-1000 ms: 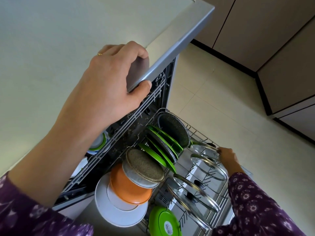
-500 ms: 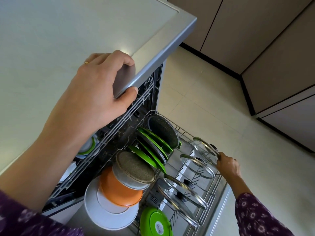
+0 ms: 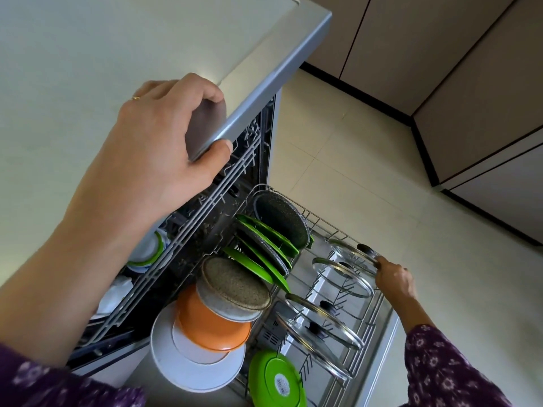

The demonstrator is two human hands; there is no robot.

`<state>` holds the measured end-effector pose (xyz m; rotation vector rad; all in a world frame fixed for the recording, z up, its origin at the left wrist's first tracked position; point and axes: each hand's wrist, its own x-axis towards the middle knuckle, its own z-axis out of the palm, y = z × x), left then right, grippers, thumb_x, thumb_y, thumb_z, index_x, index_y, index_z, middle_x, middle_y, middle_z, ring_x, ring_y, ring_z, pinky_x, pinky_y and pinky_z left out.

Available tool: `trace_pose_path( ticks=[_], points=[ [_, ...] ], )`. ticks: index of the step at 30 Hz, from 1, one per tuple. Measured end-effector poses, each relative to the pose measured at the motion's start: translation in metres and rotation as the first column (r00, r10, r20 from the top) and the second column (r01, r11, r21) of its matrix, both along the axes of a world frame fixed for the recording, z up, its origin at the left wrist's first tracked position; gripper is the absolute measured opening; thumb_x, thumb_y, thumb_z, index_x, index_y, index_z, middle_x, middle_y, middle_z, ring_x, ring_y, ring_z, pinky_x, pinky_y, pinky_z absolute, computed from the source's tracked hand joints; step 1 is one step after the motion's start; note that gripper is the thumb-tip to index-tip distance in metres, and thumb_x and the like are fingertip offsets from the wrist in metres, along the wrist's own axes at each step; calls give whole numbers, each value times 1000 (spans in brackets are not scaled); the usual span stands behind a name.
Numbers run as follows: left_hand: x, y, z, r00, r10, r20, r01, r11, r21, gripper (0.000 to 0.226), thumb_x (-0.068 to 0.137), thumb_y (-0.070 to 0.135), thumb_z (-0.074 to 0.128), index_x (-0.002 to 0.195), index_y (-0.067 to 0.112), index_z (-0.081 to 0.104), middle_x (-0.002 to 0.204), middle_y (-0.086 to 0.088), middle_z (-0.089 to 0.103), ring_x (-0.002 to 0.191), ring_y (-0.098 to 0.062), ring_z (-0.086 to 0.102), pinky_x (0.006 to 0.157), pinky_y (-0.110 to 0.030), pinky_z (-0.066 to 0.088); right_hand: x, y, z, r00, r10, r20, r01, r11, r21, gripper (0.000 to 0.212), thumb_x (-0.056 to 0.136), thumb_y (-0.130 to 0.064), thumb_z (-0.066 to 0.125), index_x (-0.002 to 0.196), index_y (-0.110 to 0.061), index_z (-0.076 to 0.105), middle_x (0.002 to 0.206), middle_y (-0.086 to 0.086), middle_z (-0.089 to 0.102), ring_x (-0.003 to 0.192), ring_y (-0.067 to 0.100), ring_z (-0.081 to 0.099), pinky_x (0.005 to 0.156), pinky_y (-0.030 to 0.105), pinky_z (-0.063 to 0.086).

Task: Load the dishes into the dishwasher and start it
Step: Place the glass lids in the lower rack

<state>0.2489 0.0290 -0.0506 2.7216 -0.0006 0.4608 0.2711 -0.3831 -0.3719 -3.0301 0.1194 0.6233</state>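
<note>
Inside lower rack (image 3: 323,221): green plates (image 3: 266,261), glass lids (image 3: 343,277)

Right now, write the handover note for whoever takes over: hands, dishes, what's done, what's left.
Left hand grips the countertop edge above the dishwasher.
Right hand is curled at the front of the lower rack, against the endmost glass lid; whether it holds lid or rack is unclear.
The rack is pulled out and holds a pan, green plates, an orange bowl, a white plate and four glass lids.
Done: the lower rack looks loaded.
Left: settle that lid, push the rack in, close the dishwasher, start it.
</note>
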Motion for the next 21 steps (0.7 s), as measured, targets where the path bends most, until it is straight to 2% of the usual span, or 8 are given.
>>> trace_pose_path(
  ticks=[3,5,12,17,21],
  points=[
    [-1,0,0,1000,4,13,-4,1000,-2,43,78,27,71,116,14,57,108,0,63,105,-25,54,83,-30,37,-4,-1,-4,1000,-20,-4,20,1000,-2,23,100,-16,39,114,-15,57,59,-6,50,47,7,51,43,17,38],
    [-1,0,-1,1000,6,19,-6,1000,-2,42,78,27,71,115,14,57,109,1,63,104,-24,53,83,-27,35,-6,0,-7,999,-35,4,35,999,-3,22,99,-16,39,112,-16,57,59,-6,50,47,7,52,44,21,43],
    [-1,0,0,1000,15,14,-15,1000,-13,41,78,25,72,115,15,57,109,4,62,105,-22,53,83,-23,34,-18,7,-8,997,-53,58,52,998,18,24,99,-18,41,118,-18,56,78,5,66,53,14,56,51,24,48],
    [-1,-1,1,1000,16,7,-16,1000,-12,43,78,26,72,116,15,57,108,3,61,107,-22,53,83,-24,35,-12,4,-13,991,-122,50,121,992,24,25,97,-12,40,116,-18,54,69,6,63,55,20,61,55,36,57],
    [-1,0,1,1000,18,1,-18,1000,-9,44,78,29,70,117,15,56,111,2,62,109,-22,53,84,-25,35,-1,8,-13,993,-120,11,120,992,44,24,98,-10,40,115,-16,55,61,1,55,53,17,60,53,32,55]
  ],
)
